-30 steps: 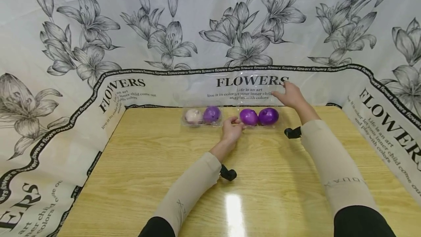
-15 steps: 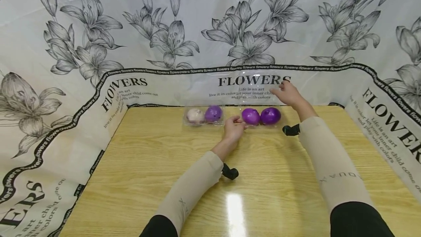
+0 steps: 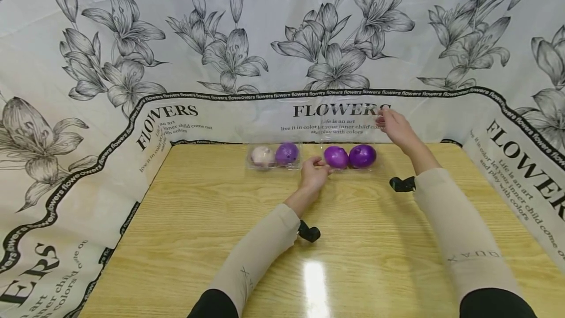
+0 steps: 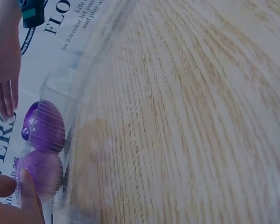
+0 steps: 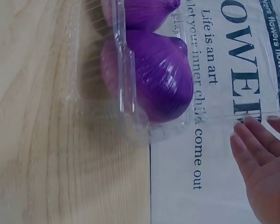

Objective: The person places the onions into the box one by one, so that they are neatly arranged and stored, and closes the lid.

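Two glossy purple onions, a lighter one (image 3: 336,157) and a darker one (image 3: 362,156), sit side by side in a clear plastic clamshell box (image 5: 133,84) at the table's back edge. Its see-through lid (image 3: 335,134) stands raised behind them, against the printed cloth. With thumb and index finger my left hand (image 3: 313,174) pinches the box at its near left corner. Fingers extended, my right hand (image 3: 396,126) is up at the lid's right side and holds nothing; in the right wrist view its fingertips (image 5: 240,128) are right at the lid's faint edge.
Left of my left hand is a second clear box (image 3: 248,163) with a whitish round item (image 3: 261,155) and a speckled purple one (image 3: 287,153). Flower-printed cloth (image 3: 247,112) rises along the back and sides of the wooden table (image 3: 212,210).
My right hand has shifted right and its bent fingers have straightened. The left hand stays at the box corner, and the onions have not moved.
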A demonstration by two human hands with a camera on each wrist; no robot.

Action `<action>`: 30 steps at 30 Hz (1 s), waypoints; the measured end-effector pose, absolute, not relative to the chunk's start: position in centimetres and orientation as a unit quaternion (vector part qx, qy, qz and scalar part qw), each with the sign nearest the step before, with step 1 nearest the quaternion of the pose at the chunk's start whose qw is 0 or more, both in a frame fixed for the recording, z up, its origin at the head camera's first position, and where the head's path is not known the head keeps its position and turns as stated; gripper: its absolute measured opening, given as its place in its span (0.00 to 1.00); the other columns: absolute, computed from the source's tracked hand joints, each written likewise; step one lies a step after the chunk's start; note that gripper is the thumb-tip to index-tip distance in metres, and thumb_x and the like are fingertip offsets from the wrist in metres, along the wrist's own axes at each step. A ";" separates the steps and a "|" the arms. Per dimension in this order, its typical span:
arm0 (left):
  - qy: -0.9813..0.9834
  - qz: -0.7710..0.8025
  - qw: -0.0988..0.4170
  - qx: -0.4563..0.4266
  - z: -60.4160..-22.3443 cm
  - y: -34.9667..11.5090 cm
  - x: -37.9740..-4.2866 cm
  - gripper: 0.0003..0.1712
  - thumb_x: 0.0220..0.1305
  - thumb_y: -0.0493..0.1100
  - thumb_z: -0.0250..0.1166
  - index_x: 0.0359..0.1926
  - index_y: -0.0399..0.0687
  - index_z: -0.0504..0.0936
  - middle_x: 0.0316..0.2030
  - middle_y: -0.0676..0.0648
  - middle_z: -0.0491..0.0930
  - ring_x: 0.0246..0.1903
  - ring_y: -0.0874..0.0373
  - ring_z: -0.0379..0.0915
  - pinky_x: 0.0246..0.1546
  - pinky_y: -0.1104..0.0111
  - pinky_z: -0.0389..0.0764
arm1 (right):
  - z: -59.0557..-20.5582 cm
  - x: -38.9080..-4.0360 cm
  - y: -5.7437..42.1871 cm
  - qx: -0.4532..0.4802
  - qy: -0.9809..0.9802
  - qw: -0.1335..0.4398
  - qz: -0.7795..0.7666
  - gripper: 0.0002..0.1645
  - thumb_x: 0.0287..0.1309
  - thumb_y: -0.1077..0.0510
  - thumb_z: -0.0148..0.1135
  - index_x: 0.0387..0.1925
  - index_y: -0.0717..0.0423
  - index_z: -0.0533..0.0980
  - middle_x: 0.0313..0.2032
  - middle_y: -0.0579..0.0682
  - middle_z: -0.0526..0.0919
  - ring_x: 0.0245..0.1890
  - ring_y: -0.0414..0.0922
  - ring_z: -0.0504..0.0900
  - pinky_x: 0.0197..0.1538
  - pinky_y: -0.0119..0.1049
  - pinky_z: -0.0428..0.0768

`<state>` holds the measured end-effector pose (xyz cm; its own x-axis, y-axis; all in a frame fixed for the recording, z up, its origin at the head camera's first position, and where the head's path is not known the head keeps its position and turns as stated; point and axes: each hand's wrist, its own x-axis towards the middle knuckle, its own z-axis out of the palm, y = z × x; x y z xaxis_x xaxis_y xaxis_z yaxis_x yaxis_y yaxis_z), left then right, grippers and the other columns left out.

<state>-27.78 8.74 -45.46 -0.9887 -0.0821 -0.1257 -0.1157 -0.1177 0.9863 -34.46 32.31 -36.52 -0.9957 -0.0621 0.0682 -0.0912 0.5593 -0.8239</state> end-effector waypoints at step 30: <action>0.707 0.705 0.013 -0.045 -45.2 8.2 -27.9 0.24 0.68 0.26 0.61 0.64 0.26 0.73 0.41 0.45 0.76 0.43 0.45 0.85 0.39 0.71 0.87 | -38.6 -28.4 34.4 0.105 -0.917 -0.048 0.381 0.28 0.79 0.61 0.38 0.73 0.71 0.59 0.69 0.73 0.64 0.67 0.70 0.67 0.67 0.67 0.73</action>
